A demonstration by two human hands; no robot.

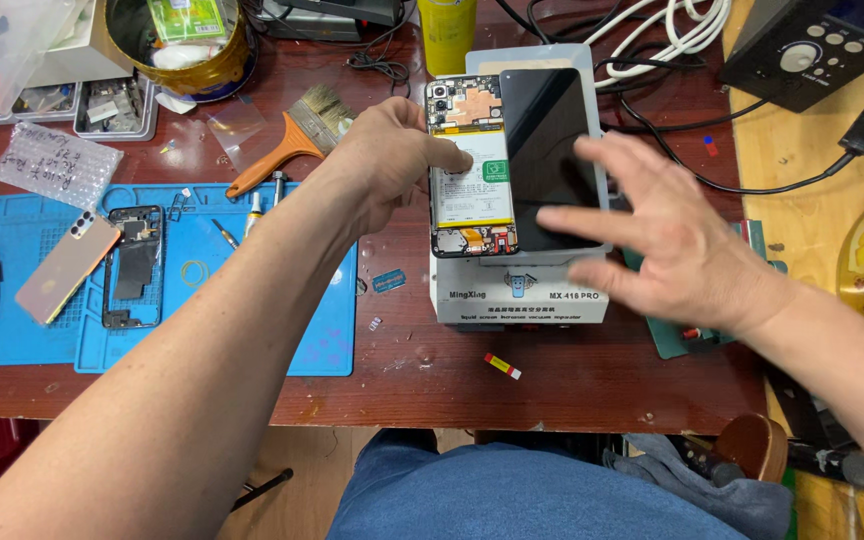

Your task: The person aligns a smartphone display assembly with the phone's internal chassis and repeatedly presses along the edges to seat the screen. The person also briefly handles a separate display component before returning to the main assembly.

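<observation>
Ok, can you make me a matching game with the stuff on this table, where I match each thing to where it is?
Things:
1. opened phone
2. brush
3. phone frame
4. black screen panel

Places:
A. lying on the blue mat
B. flat on top of the white machine
C. held in the left hand
D. on the bare wooden table, above the mat

Pairs: 1-C, 2-D, 3-A, 4-B

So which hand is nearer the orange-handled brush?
Left. The left hand grips the opened phone just right of the brush; the right hand hovers farther right, over the dark screen.
</observation>
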